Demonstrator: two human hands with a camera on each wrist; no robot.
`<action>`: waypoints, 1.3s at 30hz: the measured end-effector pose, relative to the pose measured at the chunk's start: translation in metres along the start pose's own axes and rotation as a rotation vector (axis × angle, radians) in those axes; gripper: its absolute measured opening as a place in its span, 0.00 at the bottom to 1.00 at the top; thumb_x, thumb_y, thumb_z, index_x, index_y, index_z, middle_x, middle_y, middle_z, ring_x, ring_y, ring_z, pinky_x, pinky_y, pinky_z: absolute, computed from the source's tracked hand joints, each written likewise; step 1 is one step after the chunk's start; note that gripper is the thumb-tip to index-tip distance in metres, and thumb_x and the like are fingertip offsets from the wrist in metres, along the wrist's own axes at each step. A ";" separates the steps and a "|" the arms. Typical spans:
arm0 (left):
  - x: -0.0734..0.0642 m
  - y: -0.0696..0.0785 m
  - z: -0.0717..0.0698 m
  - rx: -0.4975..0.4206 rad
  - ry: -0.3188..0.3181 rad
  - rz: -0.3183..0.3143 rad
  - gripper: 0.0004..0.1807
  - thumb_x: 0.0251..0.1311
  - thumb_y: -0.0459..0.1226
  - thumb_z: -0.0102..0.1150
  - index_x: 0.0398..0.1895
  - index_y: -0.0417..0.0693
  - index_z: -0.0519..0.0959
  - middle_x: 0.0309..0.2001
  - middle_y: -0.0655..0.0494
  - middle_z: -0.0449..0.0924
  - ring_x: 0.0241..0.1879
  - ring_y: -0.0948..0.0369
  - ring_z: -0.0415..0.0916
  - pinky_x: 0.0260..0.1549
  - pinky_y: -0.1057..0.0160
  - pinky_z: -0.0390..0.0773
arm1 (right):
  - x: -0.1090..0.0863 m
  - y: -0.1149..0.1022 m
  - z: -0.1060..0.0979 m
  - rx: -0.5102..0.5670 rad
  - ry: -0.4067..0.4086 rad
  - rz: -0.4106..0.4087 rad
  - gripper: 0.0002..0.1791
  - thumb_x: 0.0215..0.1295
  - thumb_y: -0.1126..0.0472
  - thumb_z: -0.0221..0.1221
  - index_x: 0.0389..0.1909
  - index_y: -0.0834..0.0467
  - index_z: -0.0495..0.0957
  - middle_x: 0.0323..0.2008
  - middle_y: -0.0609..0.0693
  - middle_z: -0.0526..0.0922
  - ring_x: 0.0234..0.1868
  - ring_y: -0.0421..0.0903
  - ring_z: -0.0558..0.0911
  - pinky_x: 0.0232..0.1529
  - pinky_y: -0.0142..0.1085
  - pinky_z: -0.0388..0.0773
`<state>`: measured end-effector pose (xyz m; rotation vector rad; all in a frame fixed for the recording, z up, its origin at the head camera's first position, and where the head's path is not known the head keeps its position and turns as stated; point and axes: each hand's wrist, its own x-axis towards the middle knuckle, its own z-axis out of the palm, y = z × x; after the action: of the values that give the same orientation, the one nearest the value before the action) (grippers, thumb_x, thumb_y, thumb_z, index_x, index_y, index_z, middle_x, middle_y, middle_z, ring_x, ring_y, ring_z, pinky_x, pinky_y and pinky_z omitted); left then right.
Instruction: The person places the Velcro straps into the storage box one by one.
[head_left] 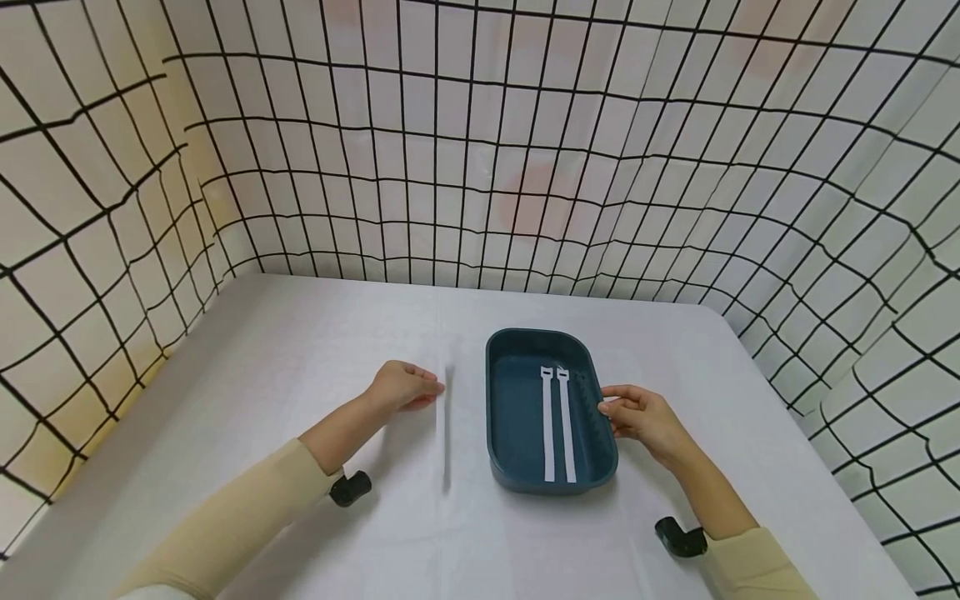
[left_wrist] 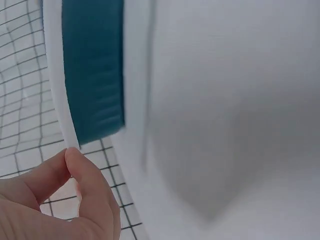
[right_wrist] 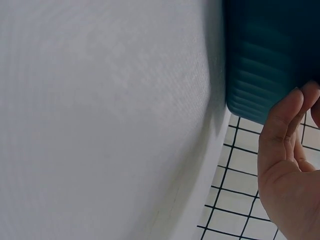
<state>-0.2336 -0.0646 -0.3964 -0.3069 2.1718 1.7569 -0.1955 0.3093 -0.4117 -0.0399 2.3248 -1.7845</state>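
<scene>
Between thumb and index finger, my left hand (head_left: 405, 387) pinches the upper end of a white cable strap (head_left: 441, 437). In the left wrist view the strap (left_wrist: 56, 85) runs away from the fingertips and overlaps the tray's side. A dark teal tray (head_left: 517, 392) stands on the table to the right of that hand. Two more white straps (head_left: 548, 429) with slotted heads lie inside it, side by side and lengthwise. My right hand (head_left: 641, 421) holds the tray's right rim, thumb and fingers at the edge; some fingertips are hidden in the right wrist view.
A white cloth covers the table (head_left: 315, 308). Black grid netting (head_left: 480, 167) over white walls encloses the back and both sides. A black wrist camera (head_left: 350, 488) sits at the left cuff, another camera (head_left: 681, 537) at the right.
</scene>
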 end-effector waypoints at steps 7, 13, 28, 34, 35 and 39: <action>-0.009 0.017 0.002 -0.071 -0.070 -0.009 0.09 0.57 0.31 0.68 0.38 0.34 0.79 0.32 0.47 0.83 0.27 0.63 0.79 0.31 0.71 0.80 | 0.001 0.002 -0.001 0.002 -0.001 -0.001 0.27 0.70 0.63 0.58 0.61 0.75 0.64 0.32 0.48 0.82 0.28 0.42 0.78 0.33 0.33 0.80; -0.007 0.026 0.009 -0.138 -0.094 -0.013 0.12 0.59 0.30 0.66 0.44 0.31 0.78 0.32 0.47 0.83 0.25 0.64 0.78 0.30 0.71 0.80 | 0.000 0.002 -0.002 0.008 -0.001 -0.010 0.27 0.69 0.63 0.58 0.61 0.75 0.64 0.32 0.48 0.82 0.27 0.41 0.78 0.32 0.32 0.80; -0.006 0.042 0.040 -0.193 -0.164 -0.031 0.13 0.59 0.31 0.66 0.45 0.34 0.79 0.29 0.51 0.82 0.24 0.65 0.78 0.27 0.73 0.79 | -0.002 0.000 0.000 0.014 0.004 -0.004 0.26 0.69 0.64 0.58 0.60 0.76 0.64 0.31 0.47 0.82 0.27 0.41 0.78 0.32 0.32 0.80; -0.007 0.047 0.052 -0.193 -0.190 -0.012 0.11 0.59 0.31 0.67 0.42 0.35 0.80 0.27 0.52 0.82 0.23 0.66 0.78 0.26 0.73 0.79 | -0.002 0.000 0.000 0.018 0.007 -0.004 0.25 0.69 0.64 0.59 0.60 0.76 0.64 0.31 0.47 0.82 0.26 0.41 0.78 0.32 0.32 0.80; -0.007 0.047 0.054 -0.192 -0.191 -0.010 0.10 0.59 0.31 0.67 0.42 0.35 0.80 0.27 0.52 0.82 0.23 0.66 0.78 0.26 0.73 0.79 | -0.002 0.000 0.000 0.017 0.008 -0.004 0.25 0.69 0.64 0.59 0.59 0.76 0.65 0.31 0.47 0.82 0.26 0.41 0.78 0.32 0.32 0.80; -0.005 0.050 0.059 -0.186 -0.200 -0.013 0.11 0.59 0.32 0.67 0.42 0.36 0.80 0.27 0.52 0.82 0.23 0.66 0.78 0.27 0.73 0.79 | -0.002 0.000 0.001 0.010 0.012 0.001 0.25 0.69 0.64 0.59 0.60 0.76 0.65 0.31 0.48 0.82 0.26 0.41 0.77 0.32 0.32 0.80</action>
<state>-0.2401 0.0036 -0.3600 -0.1800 1.8696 1.8989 -0.1932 0.3090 -0.4113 -0.0266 2.3233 -1.8009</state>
